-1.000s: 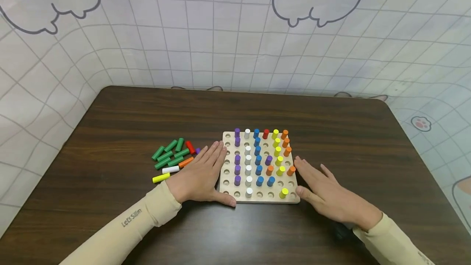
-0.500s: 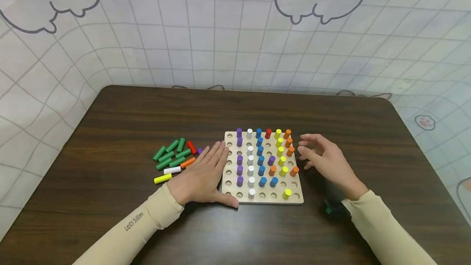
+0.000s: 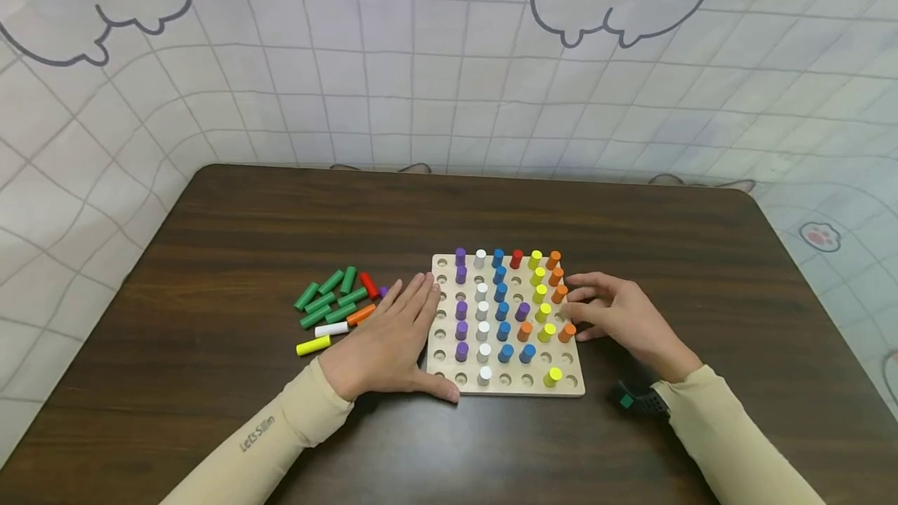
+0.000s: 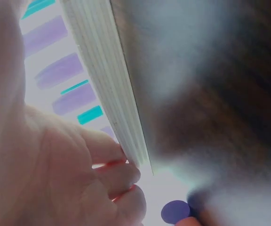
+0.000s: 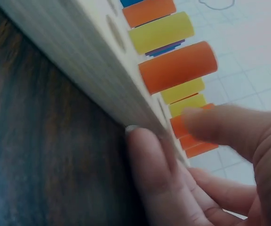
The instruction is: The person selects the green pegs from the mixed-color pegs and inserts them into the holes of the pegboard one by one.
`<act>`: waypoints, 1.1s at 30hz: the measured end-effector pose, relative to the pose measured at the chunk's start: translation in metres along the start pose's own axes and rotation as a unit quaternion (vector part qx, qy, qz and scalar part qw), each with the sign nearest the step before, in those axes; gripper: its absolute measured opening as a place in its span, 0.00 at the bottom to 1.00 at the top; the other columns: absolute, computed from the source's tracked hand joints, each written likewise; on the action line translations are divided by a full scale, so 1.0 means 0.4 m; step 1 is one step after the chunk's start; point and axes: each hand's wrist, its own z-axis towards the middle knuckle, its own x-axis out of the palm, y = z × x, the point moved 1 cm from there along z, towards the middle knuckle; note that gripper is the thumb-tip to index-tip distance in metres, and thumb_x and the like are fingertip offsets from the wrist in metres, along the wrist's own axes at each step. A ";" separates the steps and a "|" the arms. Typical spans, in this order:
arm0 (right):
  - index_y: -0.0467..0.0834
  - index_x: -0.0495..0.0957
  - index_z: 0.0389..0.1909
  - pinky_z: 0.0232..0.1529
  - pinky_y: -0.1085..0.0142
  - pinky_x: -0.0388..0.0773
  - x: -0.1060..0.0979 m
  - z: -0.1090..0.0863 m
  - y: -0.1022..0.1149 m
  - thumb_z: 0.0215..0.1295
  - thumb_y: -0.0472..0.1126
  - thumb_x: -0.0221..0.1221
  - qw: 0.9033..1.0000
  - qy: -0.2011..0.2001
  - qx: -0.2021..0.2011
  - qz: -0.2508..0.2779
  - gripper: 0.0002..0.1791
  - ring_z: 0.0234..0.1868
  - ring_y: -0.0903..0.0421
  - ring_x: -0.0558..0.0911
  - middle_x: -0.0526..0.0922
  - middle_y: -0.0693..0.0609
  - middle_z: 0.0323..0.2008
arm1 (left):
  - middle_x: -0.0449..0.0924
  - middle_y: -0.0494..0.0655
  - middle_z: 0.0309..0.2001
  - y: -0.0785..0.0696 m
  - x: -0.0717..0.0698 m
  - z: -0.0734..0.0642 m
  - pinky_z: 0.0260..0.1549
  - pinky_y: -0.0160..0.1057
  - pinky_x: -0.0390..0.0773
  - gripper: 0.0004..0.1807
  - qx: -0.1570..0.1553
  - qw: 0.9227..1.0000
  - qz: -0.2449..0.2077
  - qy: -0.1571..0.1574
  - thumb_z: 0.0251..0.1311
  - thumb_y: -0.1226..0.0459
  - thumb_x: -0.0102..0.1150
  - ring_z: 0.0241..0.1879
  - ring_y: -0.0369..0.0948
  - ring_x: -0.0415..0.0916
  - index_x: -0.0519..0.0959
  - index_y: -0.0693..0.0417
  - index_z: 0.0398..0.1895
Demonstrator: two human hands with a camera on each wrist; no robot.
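The pegboard (image 3: 516, 367) lies well in from the far edge of the surface (image 3: 477, 217), with room between. The left hand (image 3: 389, 341) lies outstretched along its left side; the right hand (image 3: 627, 318) bends at its right side, clamped or not I cannot tell. Only the right wrist view shows a fingertip (image 5: 147, 153) meeting that side. Seven loose green pegs (image 3: 320, 301) lie toward the surface's left edge
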 end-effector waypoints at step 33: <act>0.36 0.71 0.69 0.44 0.63 0.89 0.000 0.002 -0.018 0.64 0.49 0.71 1.000 0.000 -0.001 0.018 0.38 0.42 0.61 0.89 0.84 0.41 0.50 | 0.53 0.45 0.84 0.205 -0.206 -0.116 0.76 0.60 0.65 0.53 -0.031 0.991 -0.120 -0.057 0.64 0.31 0.56 0.82 0.51 0.56 0.48 0.41 0.85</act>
